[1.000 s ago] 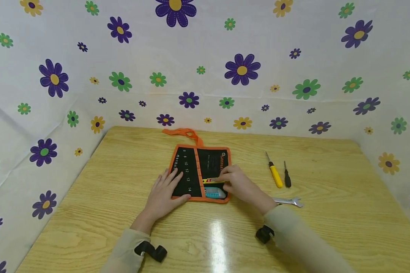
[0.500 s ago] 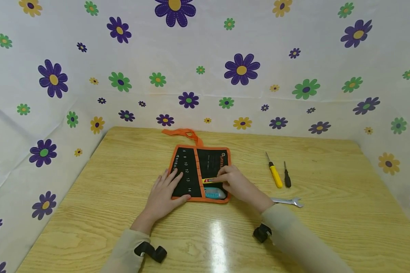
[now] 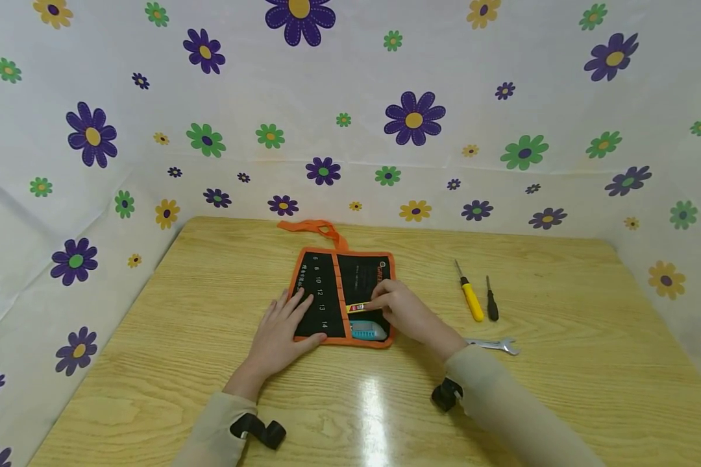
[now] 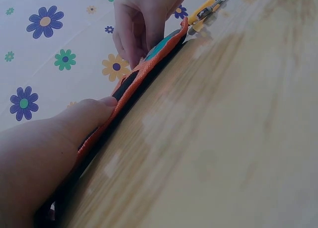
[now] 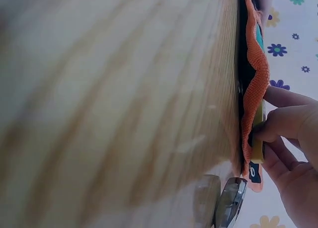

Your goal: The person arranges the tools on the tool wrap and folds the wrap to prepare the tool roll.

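Note:
A black tool pouch with orange edging (image 3: 365, 272) lies unfolded on the table, sizes printed on its left part. The left hand (image 3: 280, 331) rests flat on that part, fingers spread, its thumb along the near orange edge. Between thumb and fingers, the right hand (image 3: 403, 311) pinches a slim yellow tool with a red-and-white label (image 3: 357, 308). Its left end meets the pouch's orange pocket edge; the fingers cover much of its right part. Beside it, a teal-and-grey utility knife (image 3: 368, 330) sits partly in a pocket. In the right wrist view, the yellow tool (image 5: 258, 151) shows under the fingertips.
To the right lie a yellow-handled screwdriver (image 3: 470, 298) and a smaller black screwdriver (image 3: 491, 305). A metal wrench (image 3: 502, 346) lies nearer, partly hidden by the right forearm. An orange strap (image 3: 309, 226) trails behind the pouch. Flower-patterned cloth (image 3: 350, 149) surrounds the table.
The right hand has shifted slightly left along the yellow tool, and less of the tool shows. The tool's label is now more visible. The left hand and pouch have stayed put.

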Tool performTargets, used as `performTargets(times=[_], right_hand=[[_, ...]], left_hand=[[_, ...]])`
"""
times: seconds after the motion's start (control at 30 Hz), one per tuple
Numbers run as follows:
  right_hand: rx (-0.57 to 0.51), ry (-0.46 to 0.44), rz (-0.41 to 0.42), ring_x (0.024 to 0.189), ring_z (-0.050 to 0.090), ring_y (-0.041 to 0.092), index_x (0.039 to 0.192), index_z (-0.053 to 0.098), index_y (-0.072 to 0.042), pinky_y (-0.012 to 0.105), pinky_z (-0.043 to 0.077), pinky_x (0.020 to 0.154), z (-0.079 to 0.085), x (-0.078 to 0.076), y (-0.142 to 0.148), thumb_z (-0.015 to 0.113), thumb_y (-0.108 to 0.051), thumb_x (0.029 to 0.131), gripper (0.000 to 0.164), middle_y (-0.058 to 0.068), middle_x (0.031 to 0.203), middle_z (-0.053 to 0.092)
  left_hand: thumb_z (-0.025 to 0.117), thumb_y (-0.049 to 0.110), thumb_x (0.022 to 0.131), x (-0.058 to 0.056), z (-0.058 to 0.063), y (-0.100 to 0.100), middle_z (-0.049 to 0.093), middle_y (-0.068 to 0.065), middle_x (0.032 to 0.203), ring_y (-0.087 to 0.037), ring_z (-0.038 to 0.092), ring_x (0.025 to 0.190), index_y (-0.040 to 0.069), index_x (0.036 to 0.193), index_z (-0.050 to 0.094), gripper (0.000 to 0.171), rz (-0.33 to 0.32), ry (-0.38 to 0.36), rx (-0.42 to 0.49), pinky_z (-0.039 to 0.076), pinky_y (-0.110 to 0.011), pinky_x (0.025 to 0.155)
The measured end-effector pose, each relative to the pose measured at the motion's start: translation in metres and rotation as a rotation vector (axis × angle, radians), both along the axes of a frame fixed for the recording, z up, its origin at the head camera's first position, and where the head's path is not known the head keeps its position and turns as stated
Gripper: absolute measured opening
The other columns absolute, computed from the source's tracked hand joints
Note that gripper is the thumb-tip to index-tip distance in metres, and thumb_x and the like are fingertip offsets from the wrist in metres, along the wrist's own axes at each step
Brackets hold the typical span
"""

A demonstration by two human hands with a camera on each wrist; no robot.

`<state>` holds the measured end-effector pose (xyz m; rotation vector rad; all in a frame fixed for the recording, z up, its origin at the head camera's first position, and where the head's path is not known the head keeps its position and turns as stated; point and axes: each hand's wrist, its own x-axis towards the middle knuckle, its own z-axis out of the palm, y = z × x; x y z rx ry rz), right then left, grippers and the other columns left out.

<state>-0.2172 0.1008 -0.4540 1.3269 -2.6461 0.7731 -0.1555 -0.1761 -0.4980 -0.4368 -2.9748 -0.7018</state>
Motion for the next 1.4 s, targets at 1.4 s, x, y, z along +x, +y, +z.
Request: performTargets(times=[1.4], right_hand=[[0.372, 0.249, 0.1, 0.087, 0.054, 0.02, 0.124, 0.067, -0.018, 0.028, 0.05, 0.08, 0.008, 0.001, -0.013, 0.066, 0.0, 0.088, 0.041, 0.005, 0.107, 0.063]], left_hand=[[0.049, 0.07, 0.085, -0.001, -0.001, -0.001, 0.022, -0.005, 0.157, -0.03, 0.007, 0.145, 0.019, 0.152, 0.031, 0.086, 0.0, -0.006, -0.002, 0.005, -0.046, 0.116]])
